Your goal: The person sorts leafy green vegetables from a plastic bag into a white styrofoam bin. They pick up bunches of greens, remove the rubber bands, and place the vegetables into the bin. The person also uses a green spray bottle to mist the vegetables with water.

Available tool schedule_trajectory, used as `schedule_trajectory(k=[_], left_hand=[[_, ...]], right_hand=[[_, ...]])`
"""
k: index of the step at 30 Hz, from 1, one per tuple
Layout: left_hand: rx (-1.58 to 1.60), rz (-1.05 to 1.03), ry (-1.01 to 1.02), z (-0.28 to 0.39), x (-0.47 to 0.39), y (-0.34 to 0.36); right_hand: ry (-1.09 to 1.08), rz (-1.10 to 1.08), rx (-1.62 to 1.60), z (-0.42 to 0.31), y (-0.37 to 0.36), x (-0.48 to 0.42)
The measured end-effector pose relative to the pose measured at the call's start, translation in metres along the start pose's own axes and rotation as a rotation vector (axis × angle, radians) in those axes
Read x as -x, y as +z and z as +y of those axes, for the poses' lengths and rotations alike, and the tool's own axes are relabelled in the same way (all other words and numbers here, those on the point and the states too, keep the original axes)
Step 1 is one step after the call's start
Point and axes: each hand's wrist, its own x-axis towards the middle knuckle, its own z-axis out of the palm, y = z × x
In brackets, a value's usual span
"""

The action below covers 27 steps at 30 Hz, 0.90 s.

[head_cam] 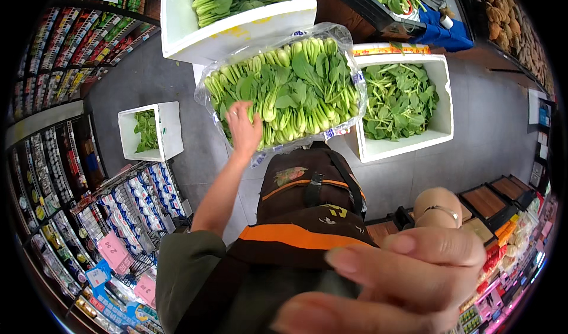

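Note:
A broad pile of bok choy (284, 92) lies in front of me inside a clear plastic liner (202, 85) with blue print. My left hand (244, 128) rests on the near left side of the pile, thumb apart from the fingers and some fingertips lost among the leaves. Close to the camera, my right hand (412, 267) is raised with bent, spread fingers, a ring on one of them. Nothing shows in it. Below the pile is my dark apron (306, 187) with orange trim.
Beyond the pile stands a white foam box (239, 32) of long-stemmed greens. Another foam box (408, 150) of loose leaves is on the right, a smaller one (171, 132) on the left floor. Shelves (49, 156) line the left; a display counter (381, 19) stands far right.

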Motion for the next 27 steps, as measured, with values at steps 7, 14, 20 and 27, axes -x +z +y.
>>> schedule_trajectory(k=[7,14,20,27], left_hand=[[-0.024,-0.132,-0.245,0.009,0.003,0.056],[-0.147,-0.389,-0.407,-0.013,-0.031,0.061],[0.410,-0.499,-0.838,-0.040,-0.042,0.035],[1.379,-0.676,-1.265,-0.043,0.004,-0.027]], right_hand=[[0.800,0.175,-0.326,0.076,0.134,0.098],[1.308,0.018,-0.973,0.083,0.257,0.194],[1.141,-0.140,-0.821,0.118,0.280,0.192],[1.191,-0.075,-0.882,0.169,0.331,0.139]])
